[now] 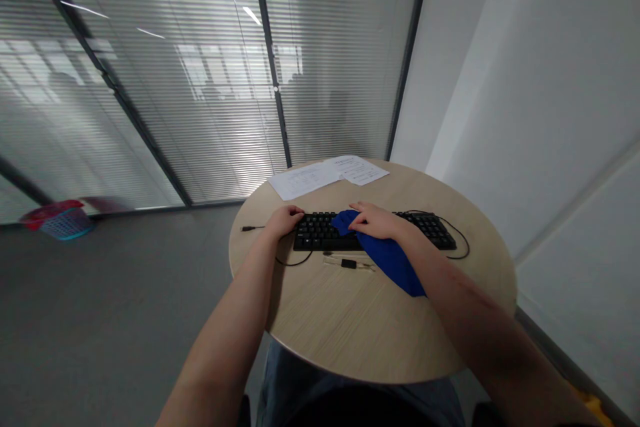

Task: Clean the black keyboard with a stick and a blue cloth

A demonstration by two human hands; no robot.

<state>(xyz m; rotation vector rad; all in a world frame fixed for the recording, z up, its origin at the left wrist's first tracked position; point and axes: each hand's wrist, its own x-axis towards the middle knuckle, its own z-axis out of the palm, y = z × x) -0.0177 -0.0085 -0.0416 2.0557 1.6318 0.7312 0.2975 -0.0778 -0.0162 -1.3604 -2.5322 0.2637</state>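
Note:
A black keyboard (319, 233) lies across the round wooden table (320, 333). My left hand (285, 221) is closed on the keyboard's upper left corner. Bunched in the fingers of my right hand (376, 221) is a blue cloth (393, 261), pressed on the middle of the keys. The cloth's loose end drapes over the front edge onto the tabletop, partly under my right forearm. Just in front of the keyboard lies a small thin item with a black middle (349, 263); its kind is unclear.
The keyboard's black cable (465, 240) loops at the right, and a USB plug (247, 229) lies at the left. Printed paper sheets (310, 179) rest at the table's far edge. A red and blue plastic basket (65, 220) stands on the floor by the glass partition. A white wall rises at right.

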